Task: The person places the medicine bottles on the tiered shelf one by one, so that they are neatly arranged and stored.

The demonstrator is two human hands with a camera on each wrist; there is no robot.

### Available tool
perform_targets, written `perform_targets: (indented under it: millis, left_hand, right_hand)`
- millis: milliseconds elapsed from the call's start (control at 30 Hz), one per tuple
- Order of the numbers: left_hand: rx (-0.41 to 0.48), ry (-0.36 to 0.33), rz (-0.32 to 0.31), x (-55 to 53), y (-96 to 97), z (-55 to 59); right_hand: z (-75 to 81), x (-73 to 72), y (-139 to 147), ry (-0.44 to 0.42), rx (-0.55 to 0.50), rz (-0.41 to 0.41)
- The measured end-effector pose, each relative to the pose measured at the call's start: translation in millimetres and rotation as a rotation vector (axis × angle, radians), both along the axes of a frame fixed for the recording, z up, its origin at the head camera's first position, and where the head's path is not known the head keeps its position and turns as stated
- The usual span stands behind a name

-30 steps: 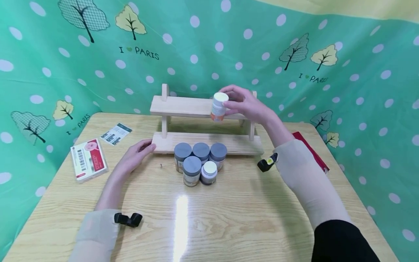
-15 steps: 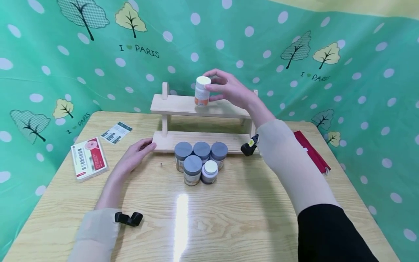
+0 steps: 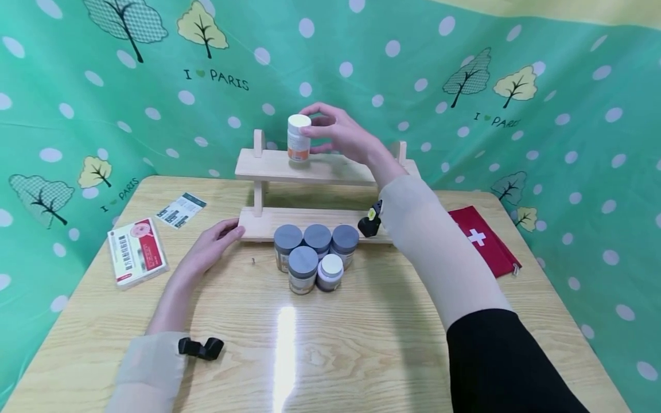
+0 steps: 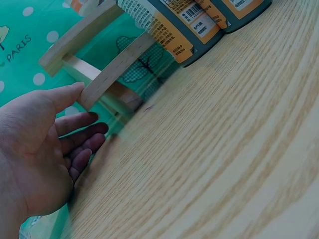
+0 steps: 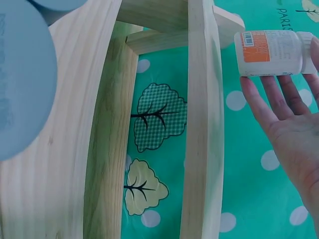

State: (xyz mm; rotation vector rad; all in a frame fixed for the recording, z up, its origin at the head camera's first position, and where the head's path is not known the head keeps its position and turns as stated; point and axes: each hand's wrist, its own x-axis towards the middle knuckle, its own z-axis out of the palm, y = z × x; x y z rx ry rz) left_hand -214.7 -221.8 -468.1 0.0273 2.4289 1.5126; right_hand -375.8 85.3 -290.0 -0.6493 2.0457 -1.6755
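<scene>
My right hand [image 3: 335,133] holds a white pill bottle [image 3: 298,137] with an orange band between thumb and fingers. The bottle is upright over the left part of the upper shelf [image 3: 351,167] of a two-tier wooden rack. In the right wrist view, green backdrop shows between the bottle's base and the shelf edge. My left hand [image 3: 216,244] touches the left end of the lower shelf [image 3: 260,222] with its thumb, its other fingers loosely bent. Several grey-lidded jars [image 3: 303,269] and a white-capped bottle [image 3: 330,271] stand clustered before the rack.
A white and red medicine box [image 3: 137,252] and a printed card [image 3: 182,210] lie at the left of the wooden table [image 3: 351,355]. At the right lies a red pouch [image 3: 480,241] with a white cross. A green polka-dot cloth [image 3: 320,57] hangs behind.
My right hand has carried the pill bottle up and leftward, from in front of the upper shelf to over its left part. The left hand has stayed at the lower shelf's end.
</scene>
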Motion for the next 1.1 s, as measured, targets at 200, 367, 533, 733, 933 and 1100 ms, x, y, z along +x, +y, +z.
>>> perform_targets:
  millis: [200, 367, 533, 733, 933, 1100]
  left_hand:
    - [-0.005, -0.005, 0.001, 0.0, -0.1, -0.7]
    - [0.001, 0.015, 0.000, -2.2, 0.6, -2.0]
    - [-0.020, 0.029, -0.002, -4.2, 0.3, -2.6]
    - [-0.023, 0.031, 0.000, -4.0, -0.3, -2.6]
    - [-0.017, 0.020, 0.001, -4.0, 0.3, -2.0]
    - [-0.026, 0.016, 0.004, -3.6, 1.0, -0.7]
  right_hand:
    - [-3.8, -1.1, -6.2, 0.000, 0.018, 0.001]
    - [-10.9, -1.8, -7.1, -0.010, 0.027, -0.003]
    - [-16.2, -2.0, -8.7, -0.020, 0.018, -0.010]
    - [-17.4, -1.1, -13.8, -0.022, 0.014, -0.005]
    - [-18.1, 0.2, -14.5, -0.013, 0.018, -0.004]
    - [-18.6, 0.8, -15.3, -0.016, 0.025, -0.008]
